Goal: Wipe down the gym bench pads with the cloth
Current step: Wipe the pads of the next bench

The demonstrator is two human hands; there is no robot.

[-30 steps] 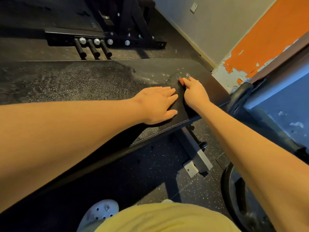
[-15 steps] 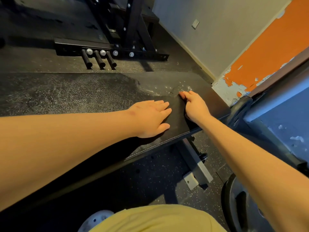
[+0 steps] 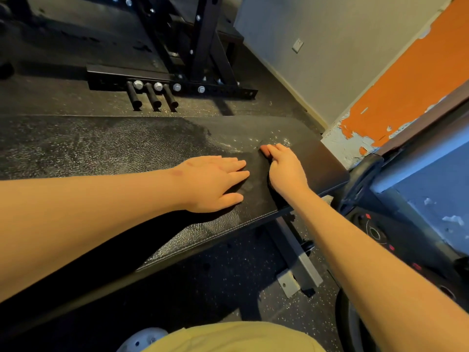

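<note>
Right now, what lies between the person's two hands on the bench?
In the head view, only a narrow strip of black bench pad lies between the left hand and right hand; nothing else shows there.

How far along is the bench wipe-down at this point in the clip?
Apparently done: the pad shines damp along its left stretch. In hand: the right hand holds a dark cloth on the pad beside droplets; the left hand lies flat. Left: the matte end past the right hand, and any pads out of view.
</note>
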